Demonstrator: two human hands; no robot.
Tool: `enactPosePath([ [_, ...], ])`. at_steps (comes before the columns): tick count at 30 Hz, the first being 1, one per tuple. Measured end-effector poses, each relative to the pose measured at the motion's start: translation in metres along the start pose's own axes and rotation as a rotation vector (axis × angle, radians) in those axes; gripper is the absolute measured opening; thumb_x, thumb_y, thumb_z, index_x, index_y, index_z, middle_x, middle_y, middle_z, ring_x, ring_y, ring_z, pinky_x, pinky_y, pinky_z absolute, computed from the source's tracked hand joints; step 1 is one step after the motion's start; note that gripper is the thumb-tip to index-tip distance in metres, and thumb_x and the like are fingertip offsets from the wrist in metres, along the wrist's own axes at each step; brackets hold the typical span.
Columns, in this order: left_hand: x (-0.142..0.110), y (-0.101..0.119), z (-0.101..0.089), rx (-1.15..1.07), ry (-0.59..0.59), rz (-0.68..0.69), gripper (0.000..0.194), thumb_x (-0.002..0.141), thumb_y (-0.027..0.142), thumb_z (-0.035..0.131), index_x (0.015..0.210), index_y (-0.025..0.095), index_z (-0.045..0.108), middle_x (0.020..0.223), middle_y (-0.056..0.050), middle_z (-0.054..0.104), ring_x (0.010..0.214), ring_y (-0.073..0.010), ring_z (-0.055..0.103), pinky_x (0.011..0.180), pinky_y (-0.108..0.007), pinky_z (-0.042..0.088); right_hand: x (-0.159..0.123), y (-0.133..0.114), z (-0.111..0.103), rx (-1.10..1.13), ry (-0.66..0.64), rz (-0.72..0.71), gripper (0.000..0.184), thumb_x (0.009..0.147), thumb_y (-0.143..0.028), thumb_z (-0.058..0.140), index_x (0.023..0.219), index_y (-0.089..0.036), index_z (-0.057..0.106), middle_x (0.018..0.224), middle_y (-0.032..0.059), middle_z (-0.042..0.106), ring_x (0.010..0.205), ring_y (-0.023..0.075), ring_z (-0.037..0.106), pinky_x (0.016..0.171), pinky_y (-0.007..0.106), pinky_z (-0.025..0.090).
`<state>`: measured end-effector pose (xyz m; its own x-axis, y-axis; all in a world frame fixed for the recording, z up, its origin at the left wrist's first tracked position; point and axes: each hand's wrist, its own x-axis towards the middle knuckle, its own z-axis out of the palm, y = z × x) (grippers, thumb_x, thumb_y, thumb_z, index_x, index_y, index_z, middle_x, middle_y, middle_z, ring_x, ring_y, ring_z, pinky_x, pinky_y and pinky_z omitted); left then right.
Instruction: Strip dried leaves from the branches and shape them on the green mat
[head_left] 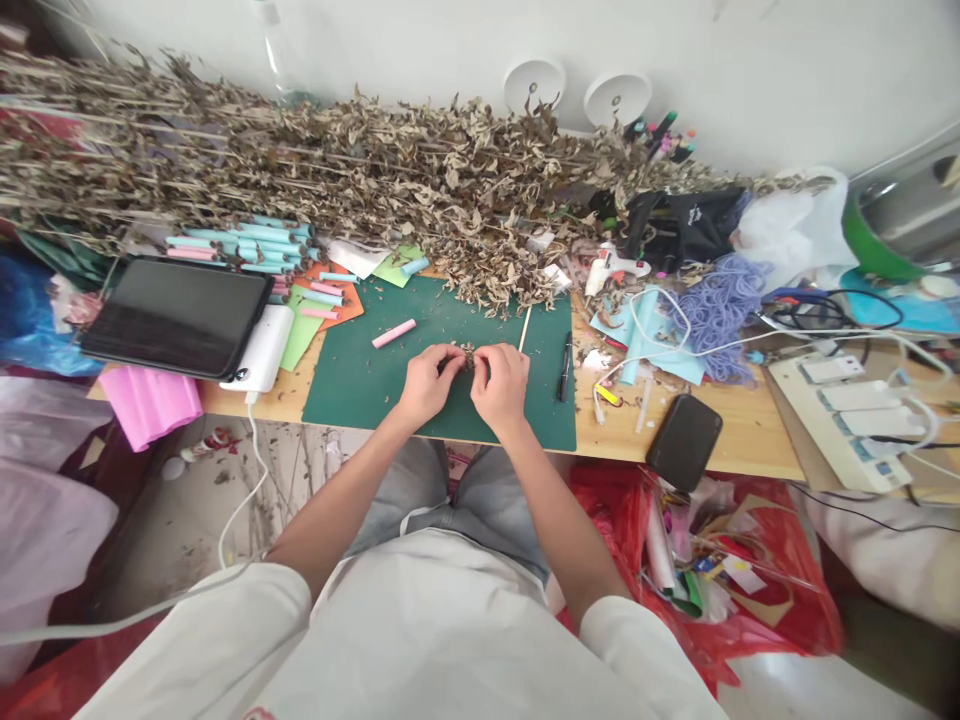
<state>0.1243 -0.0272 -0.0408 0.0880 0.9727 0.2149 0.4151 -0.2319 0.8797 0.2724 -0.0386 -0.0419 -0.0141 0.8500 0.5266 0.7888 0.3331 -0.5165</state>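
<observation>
Over the green cutting mat (pixel 360 370), my left hand (pixel 431 383) and my right hand (pixel 501 385) meet, fingertips pinched close together. Between them is a small bit of dried leaf (pixel 469 352), held by both; its exact shape is hard to make out. A pink paper roll (pixel 394 333) lies on the mat to the left of my hands. To the right are a thin pale stick (pixel 525 328) and a black pen (pixel 565 367). Just beyond my hands, a heap of dried leafy stalks (pixel 495 270) spills onto the mat.
Blue and pink paper rolls (pixel 270 243) are stacked at left, behind a black tablet (pixel 180 315) and a white power bank (pixel 262 350). Rightward lie a glue gun (pixel 611 268), purple yarn (pixel 724 305), a black phone-like device (pixel 684 440) and a power strip (pixel 840 420).
</observation>
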Motion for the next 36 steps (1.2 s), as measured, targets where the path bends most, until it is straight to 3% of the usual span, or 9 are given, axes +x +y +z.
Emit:
enactPosePath([
  [6,-0.0005,-0.0031,0.0006,-0.054,0.042,-0.048,0.015,0.089,0.030,0.061,0.091,0.019,0.072,0.085,-0.004,0.073,0.076,-0.0170,0.065,0.077,-0.031,0.052,-0.0013,0.0068,0.0026,0.062,0.065,0.022,0.015,0.096,-0.027,0.053,0.090,-0.023,0.067,0.088,0.0031,0.072,0.086,0.0188,0.065,0.086,0.037,0.041],
  [12,0.0005,-0.0015,0.0006,-0.053,0.031,-0.044,0.015,0.089,0.027,0.061,0.092,0.020,0.074,0.086,-0.005,0.074,0.076,-0.0172,0.066,0.077,-0.031,0.052,-0.0019,0.0071,0.0028,0.091,0.052,-0.044,0.018,0.096,-0.028,0.054,0.108,-0.024,0.068,0.102,0.0052,0.075,0.095,0.0196,0.068,0.090,0.038,0.042],
  [18,-0.0005,0.0007,0.0002,-0.009,-0.014,0.005,0.016,0.090,0.028,0.059,0.092,0.020,0.073,0.087,-0.004,0.073,0.079,-0.0171,0.065,0.078,-0.031,0.052,-0.0019,0.0053,0.0025,0.057,-0.041,-0.039,0.016,0.097,-0.026,0.051,0.090,-0.023,0.066,0.089,0.0026,0.073,0.087,0.0178,0.065,0.088,0.038,0.038],
  [24,-0.0008,0.0006,0.0000,-0.067,0.023,-0.038,0.017,0.090,0.030,0.061,0.088,0.019,0.073,0.086,-0.004,0.074,0.075,-0.0160,0.066,0.074,-0.029,0.052,-0.0011,0.0058,0.0012,0.010,0.020,0.033,0.015,0.096,-0.025,0.051,0.087,-0.022,0.062,0.083,0.0031,0.070,0.084,0.0193,0.063,0.085,0.037,0.038],
  [31,0.0004,-0.0050,0.0013,-0.137,0.079,-0.066,0.016,0.087,0.028,0.065,0.095,0.021,0.077,0.097,-0.006,0.077,0.085,-0.0195,0.070,0.083,-0.035,0.056,-0.0007,0.0027,-0.0005,0.040,-0.011,-0.007,0.015,0.095,-0.026,0.053,0.102,-0.023,0.066,0.101,0.0053,0.074,0.097,0.0205,0.067,0.094,0.041,0.038],
  [36,-0.0003,-0.0046,0.0015,-0.122,0.052,-0.064,0.015,0.086,0.025,0.065,0.095,0.021,0.077,0.093,-0.005,0.077,0.081,-0.0185,0.071,0.082,-0.034,0.056,0.0003,0.0029,-0.0009,0.079,-0.056,-0.042,0.017,0.095,-0.029,0.055,0.106,-0.025,0.067,0.106,0.0040,0.073,0.102,0.0185,0.065,0.096,0.039,0.038],
])
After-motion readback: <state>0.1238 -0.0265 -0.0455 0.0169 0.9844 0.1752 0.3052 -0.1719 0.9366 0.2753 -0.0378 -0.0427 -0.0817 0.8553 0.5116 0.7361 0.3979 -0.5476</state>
